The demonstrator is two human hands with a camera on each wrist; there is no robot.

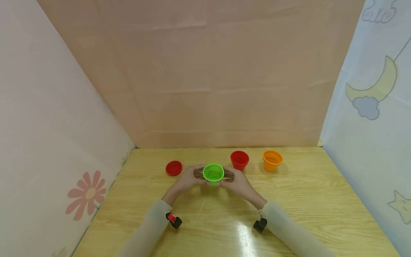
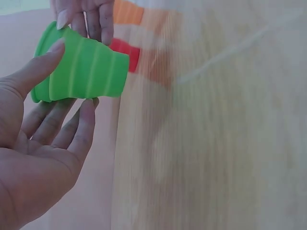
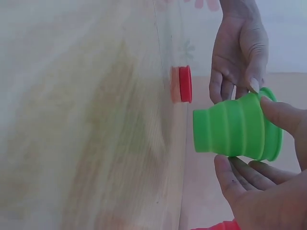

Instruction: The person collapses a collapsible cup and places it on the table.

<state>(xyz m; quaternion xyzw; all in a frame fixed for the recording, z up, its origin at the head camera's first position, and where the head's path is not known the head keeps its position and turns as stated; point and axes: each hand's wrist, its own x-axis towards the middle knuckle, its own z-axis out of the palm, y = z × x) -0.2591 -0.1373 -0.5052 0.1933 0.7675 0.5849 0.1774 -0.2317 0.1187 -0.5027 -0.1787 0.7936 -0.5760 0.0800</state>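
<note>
A green collapsible cup (image 1: 213,173), pulled out to full height with ringed walls, is held upright above the table between both hands. On its left side the left hand (image 1: 191,177) grips it, thumb near the rim and fingers along the wall. The right hand (image 1: 237,182) does the same from the right. In the left wrist view the cup's base (image 2: 120,74) hangs apart from the tabletop. Just behind the right hand stands a red cup (image 1: 239,159), expanded. A flattened red cup (image 1: 174,168) lies beyond the left hand.
An expanded orange cup (image 1: 272,160) stands at the back right of the wooden table (image 1: 218,228). A beige cloth wall (image 1: 208,78) rises at the table's back edge. Printed cloth walls flank the left and right sides. Each wrist carries a small black camera (image 1: 260,225).
</note>
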